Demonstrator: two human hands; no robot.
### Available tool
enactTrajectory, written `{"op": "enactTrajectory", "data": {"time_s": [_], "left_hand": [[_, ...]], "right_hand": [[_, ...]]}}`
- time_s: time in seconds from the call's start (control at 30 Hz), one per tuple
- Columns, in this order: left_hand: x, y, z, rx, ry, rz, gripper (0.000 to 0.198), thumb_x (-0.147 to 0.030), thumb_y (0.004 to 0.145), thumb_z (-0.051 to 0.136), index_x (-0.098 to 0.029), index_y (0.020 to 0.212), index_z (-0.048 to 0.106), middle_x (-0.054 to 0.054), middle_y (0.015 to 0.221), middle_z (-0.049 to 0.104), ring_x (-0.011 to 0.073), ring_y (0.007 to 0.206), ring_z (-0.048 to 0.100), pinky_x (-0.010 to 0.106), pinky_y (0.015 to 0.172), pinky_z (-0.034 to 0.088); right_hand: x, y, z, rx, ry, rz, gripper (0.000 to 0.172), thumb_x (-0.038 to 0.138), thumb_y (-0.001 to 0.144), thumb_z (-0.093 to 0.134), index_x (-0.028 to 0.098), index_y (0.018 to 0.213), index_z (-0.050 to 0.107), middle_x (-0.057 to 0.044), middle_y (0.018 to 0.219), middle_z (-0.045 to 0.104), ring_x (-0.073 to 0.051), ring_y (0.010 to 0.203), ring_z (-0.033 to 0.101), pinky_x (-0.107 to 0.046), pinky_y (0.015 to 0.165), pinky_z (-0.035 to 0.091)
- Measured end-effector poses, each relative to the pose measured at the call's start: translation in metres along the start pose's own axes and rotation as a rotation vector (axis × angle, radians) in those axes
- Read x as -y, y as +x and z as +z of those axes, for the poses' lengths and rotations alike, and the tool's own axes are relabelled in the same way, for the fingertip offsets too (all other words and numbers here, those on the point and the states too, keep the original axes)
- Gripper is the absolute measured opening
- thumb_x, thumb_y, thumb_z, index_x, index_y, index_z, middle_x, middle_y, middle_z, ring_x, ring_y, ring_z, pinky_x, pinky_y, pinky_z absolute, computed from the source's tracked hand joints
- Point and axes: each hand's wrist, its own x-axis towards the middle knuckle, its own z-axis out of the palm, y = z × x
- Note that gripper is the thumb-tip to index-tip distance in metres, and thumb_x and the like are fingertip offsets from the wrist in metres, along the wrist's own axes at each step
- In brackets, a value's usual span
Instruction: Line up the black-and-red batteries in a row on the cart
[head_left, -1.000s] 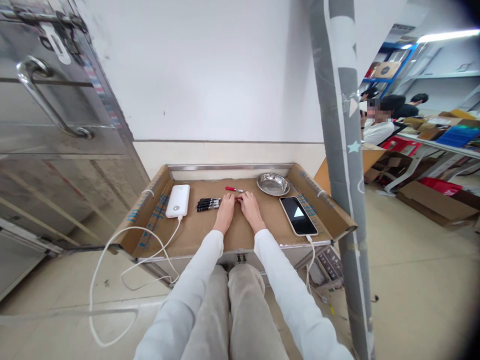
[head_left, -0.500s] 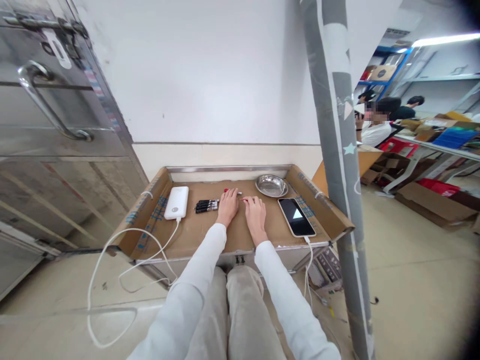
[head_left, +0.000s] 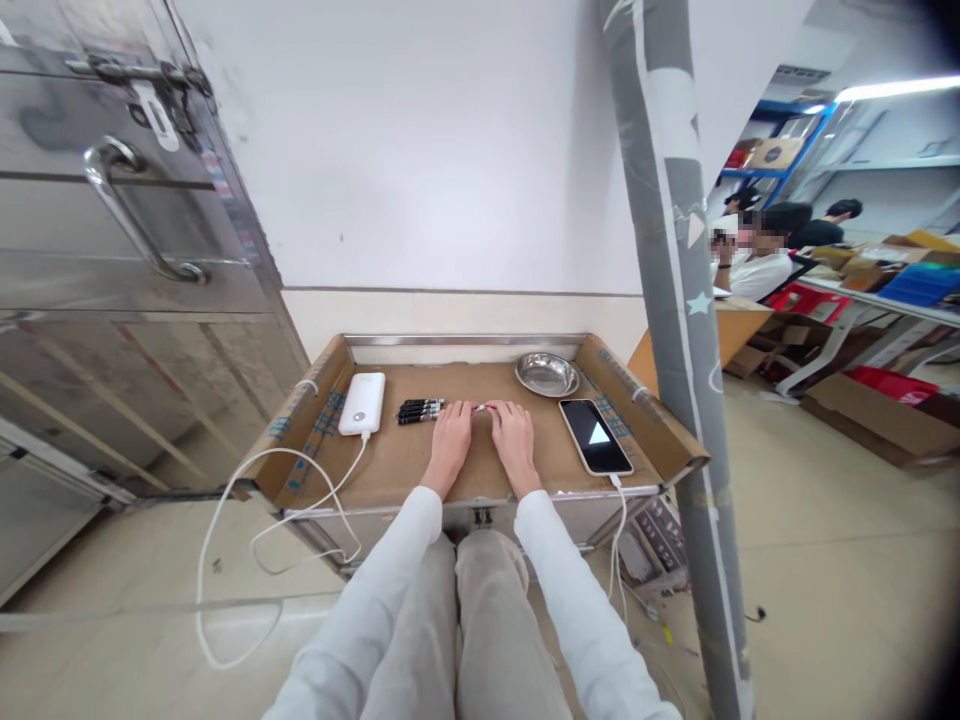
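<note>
My left hand [head_left: 452,438] and my right hand [head_left: 516,438] rest side by side on the cardboard-lined tray [head_left: 390,465]. Their fingertips meet on a small white-and-red pen [head_left: 478,407], each hand pinching one end. Several black pens [head_left: 420,410] lie bundled just left of my left hand. Both sleeves are white.
A white power bank [head_left: 361,403] with a looping white cable [head_left: 225,560] sits at the tray's left. A steel bowl [head_left: 547,374] and a lit phone [head_left: 595,435] lie to the right. A grey pole [head_left: 679,330] rises at the right edge; a metal cabinet [head_left: 112,280] stands left. People sit far right.
The red pen that lay at the back of the tray is gone from there. My hands drew apart, reached for it, and have come together on a pen nearer me.
</note>
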Motion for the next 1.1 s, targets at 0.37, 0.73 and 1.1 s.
{"op": "enactTrajectory", "data": {"time_s": [0.37,0.73,1.1], "left_hand": [[0.002,-0.022,-0.021,-0.089,0.141,-0.316,0.026,-0.016,0.092,0.031,-0.014,0.104,0.055,0.014,0.099,0.060,0.0269,0.097,0.052,0.041,0.083,0.042],[0.005,-0.025,-0.016,-0.025,0.073,-0.250,0.028,-0.005,0.087,0.030,-0.010,0.105,0.051,0.015,0.101,0.053,0.0238,0.095,0.053,0.038,0.084,0.043],[0.011,-0.021,-0.002,0.112,-0.174,0.007,0.015,-0.014,0.090,0.038,-0.017,0.089,0.052,0.007,0.092,0.055,0.0192,0.089,0.053,0.035,0.086,0.044]], "right_hand": [[0.006,-0.010,-0.003,0.245,0.041,-0.121,0.052,0.021,0.089,0.036,0.017,0.141,0.032,-0.009,0.131,0.053,-0.019,0.118,0.049,-0.033,0.099,0.037],[-0.002,-0.028,-0.001,0.279,-0.107,0.016,0.042,0.029,0.094,0.032,0.019,0.132,0.047,-0.008,0.143,0.042,-0.022,0.131,0.036,-0.040,0.107,0.026],[-0.002,-0.026,0.000,0.232,-0.084,0.021,0.039,0.026,0.093,0.035,0.018,0.128,0.051,-0.009,0.138,0.047,-0.021,0.128,0.040,-0.039,0.106,0.028]]}}
